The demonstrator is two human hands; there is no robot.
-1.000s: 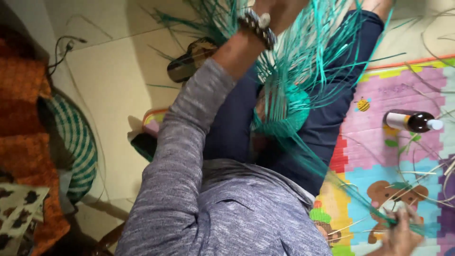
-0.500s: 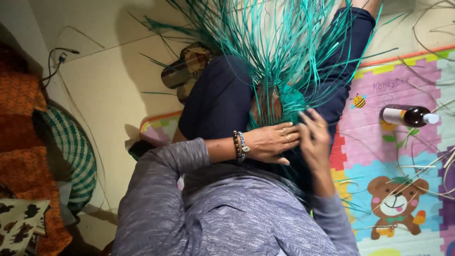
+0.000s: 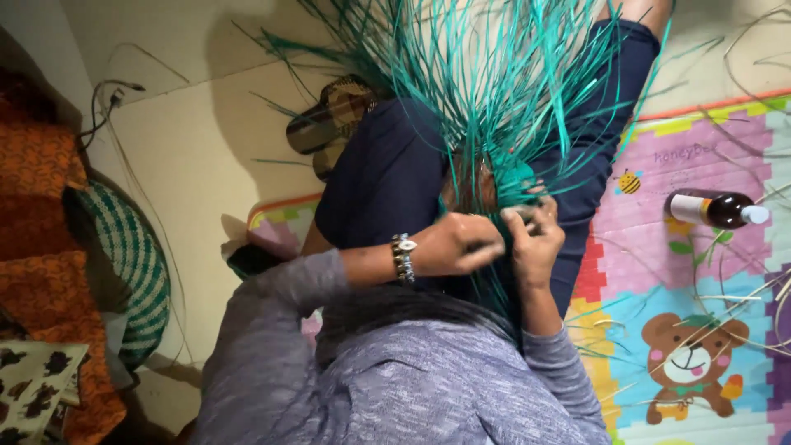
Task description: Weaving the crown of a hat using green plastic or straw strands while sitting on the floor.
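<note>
Head view: your left hand (image 3: 457,245) and right hand (image 3: 534,243) clenched teal strips (image 3: 503,91); a white-labelled brown bottle (image 3: 715,208) lay on the mat (image 3: 659,165).

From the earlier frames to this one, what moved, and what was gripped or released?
The left hand, with its bracelet, came down from high among the teal strips to the woven base on the lap. The right hand came in from the play mat to join it. Both now pinch strips there. The brown bottle and sandal stayed put.
</note>
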